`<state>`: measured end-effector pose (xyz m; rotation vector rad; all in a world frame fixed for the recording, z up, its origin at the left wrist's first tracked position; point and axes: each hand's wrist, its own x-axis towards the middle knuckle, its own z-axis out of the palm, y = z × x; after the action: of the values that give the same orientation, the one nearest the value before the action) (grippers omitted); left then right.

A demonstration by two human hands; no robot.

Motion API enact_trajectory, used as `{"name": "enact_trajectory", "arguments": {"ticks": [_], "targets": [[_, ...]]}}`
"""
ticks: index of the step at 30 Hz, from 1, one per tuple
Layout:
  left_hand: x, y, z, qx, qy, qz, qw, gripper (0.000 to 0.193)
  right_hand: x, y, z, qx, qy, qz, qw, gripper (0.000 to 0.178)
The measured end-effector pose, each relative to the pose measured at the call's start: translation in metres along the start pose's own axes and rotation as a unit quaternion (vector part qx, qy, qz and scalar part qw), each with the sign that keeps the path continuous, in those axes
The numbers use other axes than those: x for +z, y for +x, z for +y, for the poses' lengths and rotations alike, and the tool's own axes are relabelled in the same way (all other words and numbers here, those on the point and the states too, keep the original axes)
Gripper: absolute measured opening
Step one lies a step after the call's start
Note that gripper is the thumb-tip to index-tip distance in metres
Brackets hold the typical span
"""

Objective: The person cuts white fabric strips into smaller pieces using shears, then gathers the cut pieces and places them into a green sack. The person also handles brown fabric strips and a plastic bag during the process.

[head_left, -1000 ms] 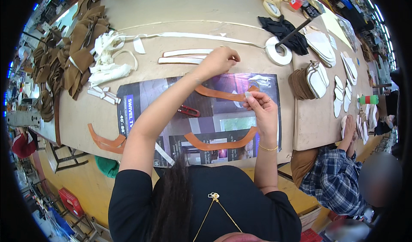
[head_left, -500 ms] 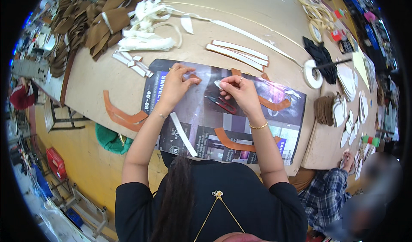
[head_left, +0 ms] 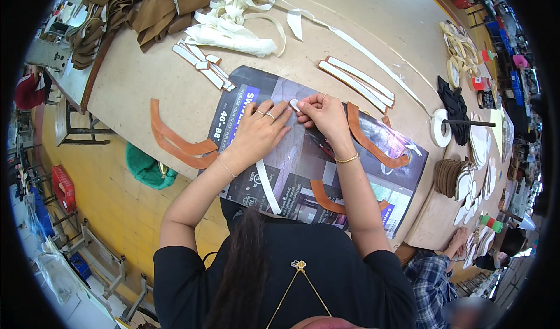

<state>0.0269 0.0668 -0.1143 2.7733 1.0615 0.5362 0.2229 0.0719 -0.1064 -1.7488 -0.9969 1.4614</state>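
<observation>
Both hands are over a dark printed sheet (head_left: 233, 98) on the table. My right hand (head_left: 325, 117) pinches a small white piece (head_left: 295, 105) between thumb and fingertips. Beside it my left hand (head_left: 259, 131) lies with fingers stretched out, its fingertips near that white piece; nothing shows in it. Red-handled thread snips (head_left: 328, 148) are partly hidden by my right wrist. A curved orange-brown strip (head_left: 370, 137) lies right of my right hand, another curved strip (head_left: 322, 197) nearer me. A narrow white strip (head_left: 268, 189) rests below my left hand.
Curved brown strips (head_left: 169, 141) lie left of the sheet. White-faced strips (head_left: 357, 82) and short white pieces (head_left: 204, 65) lie beyond. Brown pieces (head_left: 169, 11), white tape (head_left: 233, 34) and a white roll (head_left: 440, 127) on a dark rod surround them. A person's hand (head_left: 458, 242) works at the right.
My left hand has opened from a pinch and moved right, toward the white piece. My right hand still pinches it. The whole view has shifted and turned slightly.
</observation>
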Motion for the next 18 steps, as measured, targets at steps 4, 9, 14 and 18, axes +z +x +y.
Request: {"name": "enact_trajectory", "arguments": {"ticks": [4, 9, 14, 18], "targets": [[-0.0005, 0.0002, 0.0000, 0.003, 0.006, -0.002, 1.000, 0.040, 0.0021, -0.0010, -0.0035, 0.006, -0.016, 0.012, 1.000, 0.018], [0.0003, 0.0006, -0.0018, 0.006, 0.000, -0.004, 1.000, 0.039, 0.0030, -0.0020, -0.0079, 0.006, -0.031, 0.023, 0.999, 0.019], [0.0010, -0.0003, -0.0025, 0.021, -0.029, -0.003, 0.999, 0.031, 0.0032, -0.0009, -0.0068, 0.007, -0.033, 0.022, 0.999, 0.019], [0.0035, -0.0002, -0.0032, 0.037, -0.044, -0.008, 0.998, 0.025, 0.0034, -0.0014, -0.0088, 0.013, -0.034, 0.023, 0.999, 0.020]]}}
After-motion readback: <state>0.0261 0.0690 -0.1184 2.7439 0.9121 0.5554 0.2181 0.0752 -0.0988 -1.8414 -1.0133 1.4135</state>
